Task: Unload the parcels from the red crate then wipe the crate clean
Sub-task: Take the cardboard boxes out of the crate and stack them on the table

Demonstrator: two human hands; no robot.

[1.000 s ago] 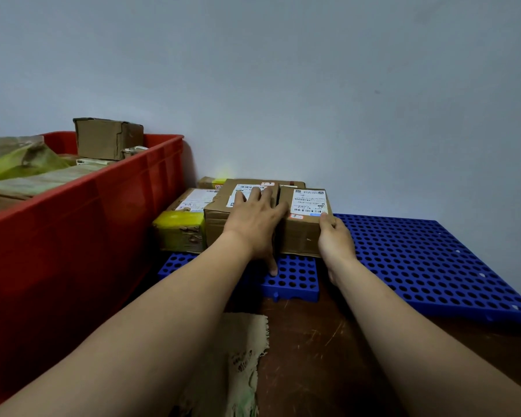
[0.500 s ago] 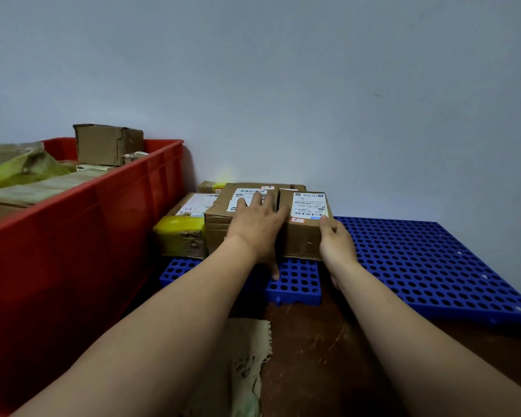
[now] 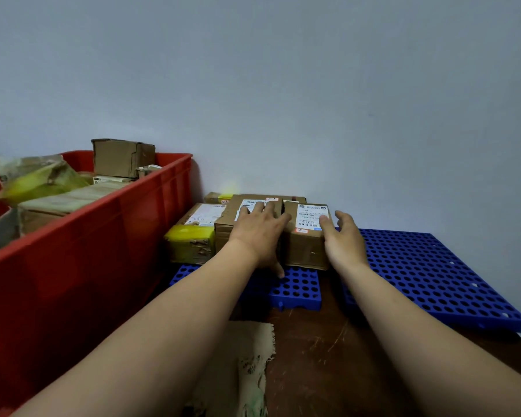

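Squaring the small labelled parcel into the row on the near blue mat, the person is keeping the left hand flat, fingers straight, across the top of the wider carton beside it. Its thumb is hanging down the front where the two boxes are meeting. That flat press is probably steadying the carton so that the small parcel is butting against it without shoving the row.

The right hand is sitting open at the parcel's right side, fingers loosely curled and holding nothing. Its thumb is lying by the edge of the white label, though whether it is touching is hard to tell.

The unloaded boxes, a yellow-taped parcel among them, are sitting packed close to the wall and the red crate, likely saving mat space for more. The crate is standing at the left with a brown box and a yellow-green bag waiting inside, so unloading is looking far from done. The frayed cloth is lying in front for the wiping.

Against half a second ago, the right hand is peeling away. Then its palm was pressed to the parcel's side, and now the fingers are spreading clear. The left hand and the parcel are staying put.
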